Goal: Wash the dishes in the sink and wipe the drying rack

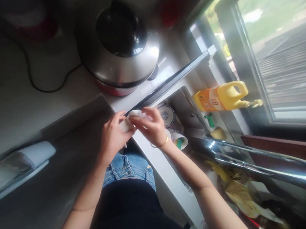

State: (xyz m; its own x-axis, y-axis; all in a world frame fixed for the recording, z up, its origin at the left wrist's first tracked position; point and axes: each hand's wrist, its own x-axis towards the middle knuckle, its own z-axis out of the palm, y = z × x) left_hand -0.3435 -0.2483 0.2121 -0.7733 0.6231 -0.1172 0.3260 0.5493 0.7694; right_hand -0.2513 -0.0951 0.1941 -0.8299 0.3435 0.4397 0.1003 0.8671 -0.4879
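Counting big to small: one desk (pixel 23 102), one lidded pot (pixel 118 43) on it, one sink (pixel 186 108), one yellow bottle (pixel 220 97) by the window, two hands, one white lump (pixel 136 114). Looks mid-step, picking or peeling at that white lump, can't tell which. Held up over the desk edge, just beside the sink. Left hand (pixel 112 138) curled round it, fingers closed; right hand (pixel 151 127) pinching its top. Next bit probably wants a steady pinch, nothing rushed.
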